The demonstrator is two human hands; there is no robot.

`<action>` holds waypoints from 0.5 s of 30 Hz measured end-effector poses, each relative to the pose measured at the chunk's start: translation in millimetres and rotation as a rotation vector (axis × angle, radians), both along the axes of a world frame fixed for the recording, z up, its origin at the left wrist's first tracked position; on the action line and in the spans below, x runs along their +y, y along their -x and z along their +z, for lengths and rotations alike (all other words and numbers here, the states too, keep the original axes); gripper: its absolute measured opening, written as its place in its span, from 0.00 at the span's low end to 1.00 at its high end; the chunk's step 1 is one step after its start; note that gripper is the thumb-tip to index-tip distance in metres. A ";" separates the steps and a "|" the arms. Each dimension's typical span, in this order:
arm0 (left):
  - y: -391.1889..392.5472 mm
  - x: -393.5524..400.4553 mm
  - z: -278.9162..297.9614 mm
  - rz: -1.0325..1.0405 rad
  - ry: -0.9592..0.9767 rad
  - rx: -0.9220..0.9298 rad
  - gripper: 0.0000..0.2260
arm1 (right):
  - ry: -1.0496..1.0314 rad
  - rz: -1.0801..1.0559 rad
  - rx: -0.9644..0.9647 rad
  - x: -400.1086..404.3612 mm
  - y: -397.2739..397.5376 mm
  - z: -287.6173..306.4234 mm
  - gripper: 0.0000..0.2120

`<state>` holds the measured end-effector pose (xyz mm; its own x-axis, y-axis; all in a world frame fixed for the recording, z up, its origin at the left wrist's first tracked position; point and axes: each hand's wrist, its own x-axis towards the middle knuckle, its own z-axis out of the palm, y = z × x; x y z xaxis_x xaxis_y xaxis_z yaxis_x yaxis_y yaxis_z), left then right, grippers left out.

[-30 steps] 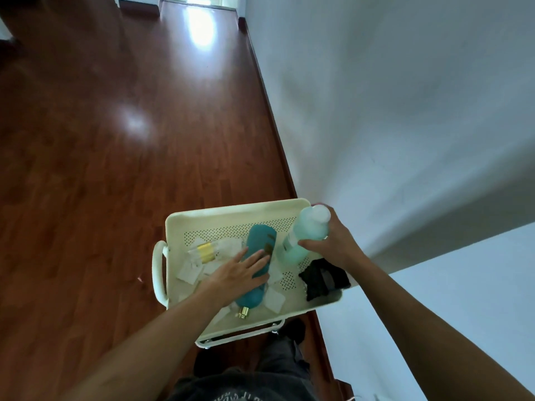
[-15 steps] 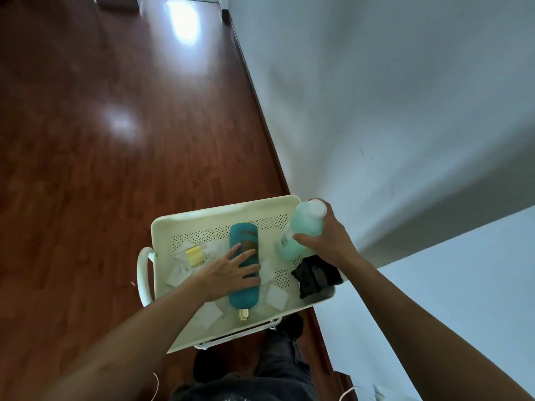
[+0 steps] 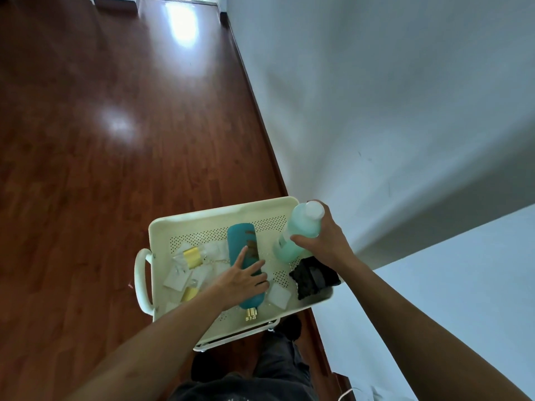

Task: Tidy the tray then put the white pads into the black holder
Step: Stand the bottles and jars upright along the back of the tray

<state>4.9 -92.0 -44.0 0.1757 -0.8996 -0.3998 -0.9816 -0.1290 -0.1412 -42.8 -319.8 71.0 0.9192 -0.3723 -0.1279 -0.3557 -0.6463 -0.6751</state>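
Now right hand (image 3: 325, 241) grips mint bottle (image 3: 299, 233); left hand (image 3: 243, 280) spread flat beside white pads (image 3: 278, 295)

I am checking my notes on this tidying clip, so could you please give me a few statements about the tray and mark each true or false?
1. The right hand grips the light green bottle. True.
2. The teal bottle stands upright. False: it lies on its side under the left hand.
3. The black holder sits on the floor. False: it is in the tray, by the right corner.
4. White pads lie loose in the tray. True.
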 end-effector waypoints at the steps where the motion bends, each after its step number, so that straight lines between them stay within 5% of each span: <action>1: -0.6 1.5 -0.1 -0.005 0.000 0.006 0.36 | -0.003 0.001 -0.003 0.1 0.4 0.0 0.39; 7: -14.6 13.5 2.0 -0.080 0.071 0.016 0.34 | -0.015 -0.019 -0.016 1.9 0.9 0.5 0.40; 12: -27.4 29.3 19.4 -0.008 0.324 0.083 0.36 | -0.013 -0.022 -0.011 1.7 0.2 0.1 0.39; 15: -43.2 35.6 35.5 0.124 0.508 0.298 0.36 | -0.017 -0.035 -0.011 2.5 0.0 -0.3 0.40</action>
